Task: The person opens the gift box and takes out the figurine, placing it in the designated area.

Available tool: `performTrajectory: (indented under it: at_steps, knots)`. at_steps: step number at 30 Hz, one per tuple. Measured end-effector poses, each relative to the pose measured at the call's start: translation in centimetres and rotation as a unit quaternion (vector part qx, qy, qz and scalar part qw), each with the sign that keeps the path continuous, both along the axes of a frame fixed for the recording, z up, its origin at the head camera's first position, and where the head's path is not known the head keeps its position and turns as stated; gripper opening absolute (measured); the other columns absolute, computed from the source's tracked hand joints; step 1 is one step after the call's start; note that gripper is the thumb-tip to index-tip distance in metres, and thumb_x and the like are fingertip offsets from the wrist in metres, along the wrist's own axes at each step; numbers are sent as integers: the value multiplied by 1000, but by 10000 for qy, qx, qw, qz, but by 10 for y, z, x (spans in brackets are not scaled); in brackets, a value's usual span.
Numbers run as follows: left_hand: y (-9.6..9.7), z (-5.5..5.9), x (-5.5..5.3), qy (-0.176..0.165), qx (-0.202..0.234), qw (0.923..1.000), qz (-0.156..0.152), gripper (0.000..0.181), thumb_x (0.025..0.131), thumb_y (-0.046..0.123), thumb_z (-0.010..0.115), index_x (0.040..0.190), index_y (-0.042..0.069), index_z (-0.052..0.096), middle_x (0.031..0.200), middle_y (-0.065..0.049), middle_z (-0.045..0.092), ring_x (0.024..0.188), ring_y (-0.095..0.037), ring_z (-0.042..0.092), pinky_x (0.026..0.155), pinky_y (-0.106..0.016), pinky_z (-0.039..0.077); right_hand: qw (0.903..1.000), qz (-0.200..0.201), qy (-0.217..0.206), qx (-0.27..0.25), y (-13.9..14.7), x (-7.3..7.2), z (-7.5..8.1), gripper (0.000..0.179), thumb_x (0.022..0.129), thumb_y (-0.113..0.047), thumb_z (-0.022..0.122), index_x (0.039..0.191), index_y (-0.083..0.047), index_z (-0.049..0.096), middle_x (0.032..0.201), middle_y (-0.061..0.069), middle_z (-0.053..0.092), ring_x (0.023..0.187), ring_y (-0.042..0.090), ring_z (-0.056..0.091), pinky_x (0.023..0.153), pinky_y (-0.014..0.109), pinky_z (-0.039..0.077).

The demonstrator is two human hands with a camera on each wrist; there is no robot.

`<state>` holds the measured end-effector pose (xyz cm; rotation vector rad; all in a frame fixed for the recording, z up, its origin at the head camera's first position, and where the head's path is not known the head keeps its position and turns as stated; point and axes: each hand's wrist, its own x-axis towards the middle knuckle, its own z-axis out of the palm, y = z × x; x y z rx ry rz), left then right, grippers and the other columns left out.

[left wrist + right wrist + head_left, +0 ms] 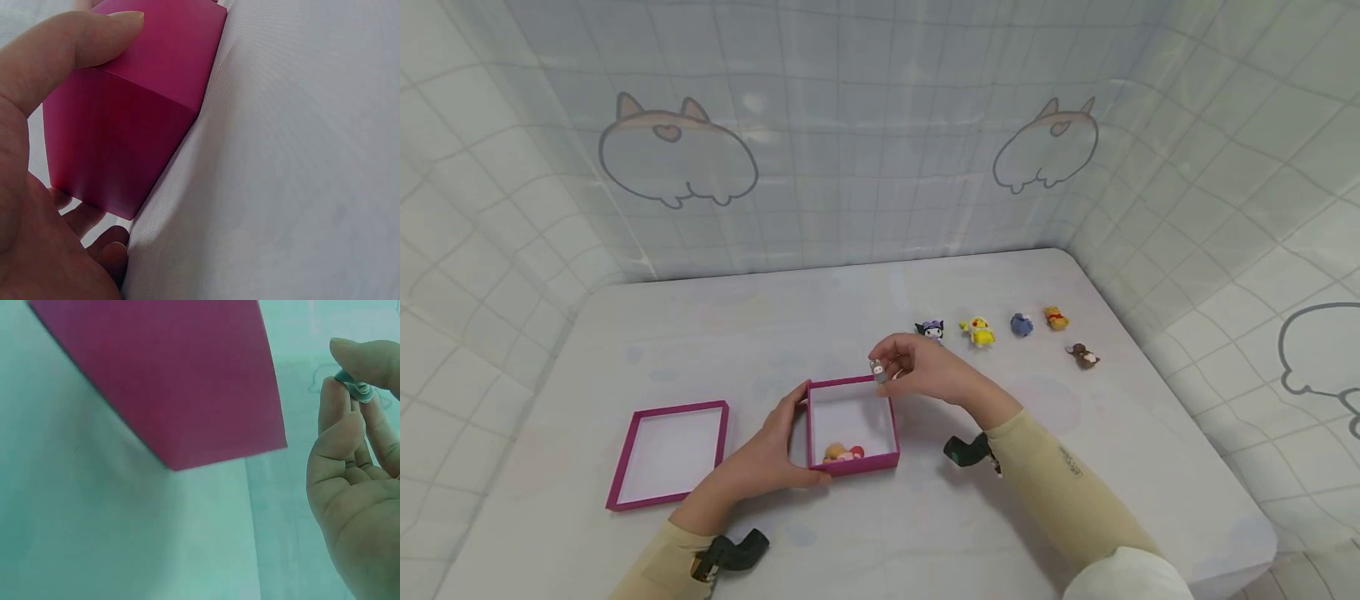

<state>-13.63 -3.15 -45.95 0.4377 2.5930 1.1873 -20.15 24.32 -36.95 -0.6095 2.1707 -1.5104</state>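
Note:
My left hand (769,457) holds a magenta open-topped box (853,467) at its left side. In the left wrist view the thumb (103,40) lies on one wall of the box and the fingertips reach around another. Several small figurines (835,451) lie inside along the near wall, partly hidden by it. Over the far right corner of the box, my right hand (928,367) pinches a small grey figurine (877,371) between thumb and fingers. Most of that figurine is covered by the fingers in the right wrist view.
A matching magenta lid or tray (724,433) lies to the left. Beyond the right hand stand a black-and-purple figurine (932,330), a yellow one (980,332), a blue one (1021,324), an orange bear (1056,317) and a brown one (1083,356). Tiled-pattern curtains (865,167) border the table.

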Motion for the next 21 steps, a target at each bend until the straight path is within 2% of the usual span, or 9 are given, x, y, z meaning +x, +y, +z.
performTrajectory:
  at_steps: [6, 12, 21]
  knots:
    - [0, -2, 0, 60, -24, 10000, -15, 124, 48, 56, 81, 141, 39, 0, 142, 12, 19, 128, -11, 20, 95, -51, 35, 9996, -254, -10, 140, 16, 2, -5, 41, 72, -10, 76, 108, -11, 58, 97, 10, 57, 88, 25, 57, 74, 33, 51]
    - [1, -1, 2, 13, 15, 10000, -11, 124, 48, 54, 81, 141, 40, 0, 142, 13, 19, 129, -12, 20, 94, -52, 36, 9995, -293, -78, 84, 34, 4, -12, 41, 72, -10, 75, 109, -9, 57, 97, 11, 57, 88, 27, 56, 74, 34, 50]
    - [2, -1, 2, 19, 36, 10000, 9, 123, 49, 54, 82, 141, 39, 1, 142, 11, 20, 128, -13, 20, 93, -51, 37, 9961, -636, -223, 575, 62, 6, -23, 42, 73, -17, 76, 110, -15, 58, 98, 9, 56, 89, 25, 54, 74, 32, 49]
